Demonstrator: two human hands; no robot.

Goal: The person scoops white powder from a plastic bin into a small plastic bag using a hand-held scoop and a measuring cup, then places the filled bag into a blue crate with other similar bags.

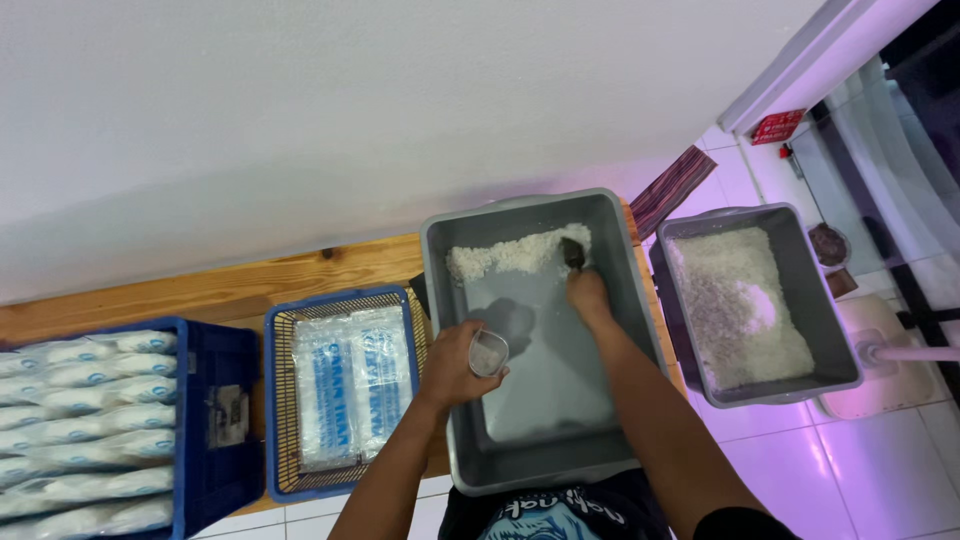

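A grey plastic tub (620,260) sits in front of me on a wooden bench, with white rice (505,255) heaped at its far end. My right hand (588,292) reaches into the tub and grips a dark scoop (573,252) pushed into the rice. My left hand (458,362) hovers over the tub's left rim and holds a small clear plastic bag (488,352), its mouth held open.
A second grey tub (835,330) full of rice stands to the right on the tiled floor. A blue basket (340,390) with flat clear bags lies left of the tub. Farther left, a blue crate (215,420) holds several filled bags (85,430). A white wall runs behind the bench.
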